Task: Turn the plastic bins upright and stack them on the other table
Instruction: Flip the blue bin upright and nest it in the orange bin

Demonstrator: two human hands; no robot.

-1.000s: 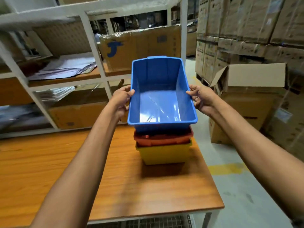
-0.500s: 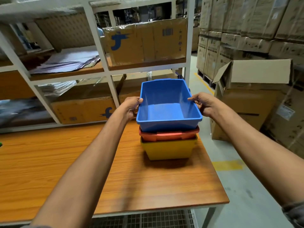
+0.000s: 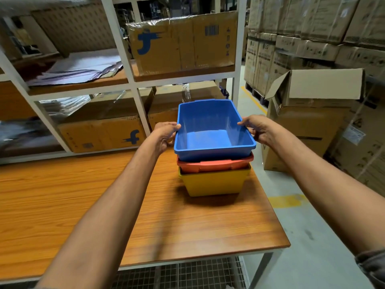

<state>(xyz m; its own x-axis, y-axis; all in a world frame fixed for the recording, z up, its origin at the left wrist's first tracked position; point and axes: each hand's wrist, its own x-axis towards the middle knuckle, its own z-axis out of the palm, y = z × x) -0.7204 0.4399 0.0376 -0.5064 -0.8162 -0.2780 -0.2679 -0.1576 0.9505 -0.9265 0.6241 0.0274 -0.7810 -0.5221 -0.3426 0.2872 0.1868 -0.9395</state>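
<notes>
An upright blue bin [image 3: 212, 140] sits nested on top of an orange-red bin [image 3: 214, 164], which is nested in a yellow bin [image 3: 214, 183]. The stack stands near the right end of a wooden table [image 3: 62, 197]. My left hand [image 3: 165, 133] grips the blue bin's left rim, thumb over the edge. Across from it, my right hand [image 3: 257, 129] holds the right rim the same way. The blue bin is empty inside.
A white shelving rack [image 3: 133, 80] with cardboard boxes [image 3: 183, 44] and papers stands right behind the table. An open cardboard box [image 3: 308, 113] and stacked cartons [image 3: 312, 28] fill the right side. Concrete floor with a yellow mark [image 3: 285, 201] lies beside the table's right edge.
The blue bin came down from a tilted, raised position and now sits level in the orange-red bin. Both hands stayed on its rims.
</notes>
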